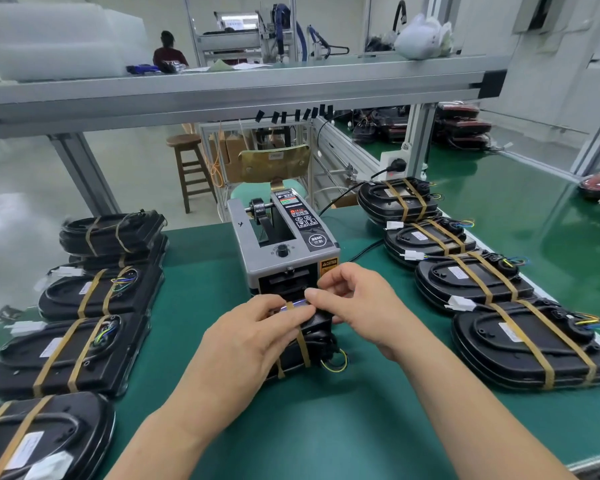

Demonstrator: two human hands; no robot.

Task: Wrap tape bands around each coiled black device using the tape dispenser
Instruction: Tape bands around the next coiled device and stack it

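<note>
Black device (pixel 317 336) is sitting on the green mat (pixel 326 427), just in front of the tape dispenser (pixel 284 247) mouth. Left hand (pixel 253 337) is gripping it from above, fingers curling over the glossy moulded shell. Right hand (pixel 354 303) is pinching a tan tape strip (pixel 293 304) at the device's upper edge. The dispenser's boxy grey housing is carrying a dark spool (pixel 258 207) in its open bay. Banded devices (pixel 520 344) are lying in rows on both sides, each showing two tan bands.

Printed "SEMI" on the tape dispenser's (pixel 284 251) round sticker (pixel 317 240), "CAUTION" on its front warning label (pixel 329 265). Cannot read the black devices' (pixel 66 362) white stickers (pixel 52 347).
</note>
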